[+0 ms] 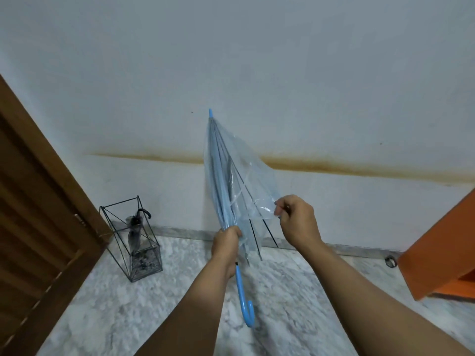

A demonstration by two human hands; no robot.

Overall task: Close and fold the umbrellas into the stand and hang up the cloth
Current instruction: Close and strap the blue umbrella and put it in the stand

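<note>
Both forearms are extended; the clear blue umbrella (pixel 226 186) is gripped low around its gathered ribs by the left hand (pixel 227 240), steadying it tip-up; loose canopy is pinched by the right hand (pixel 295 219), probably for folding; the wire stand (pixel 133 237) waits left.

Clear blue-handled umbrella (pixel 231 176) half-gathered, tip up; wire stand (pixel 133 240) holds another.

Bare floor (pixel 159 312) lies open between the hands and the wire stand (pixel 132 240), whose open top already holds a dark umbrella (pixel 135 232), with a door (pixel 38 214) just left.
</note>
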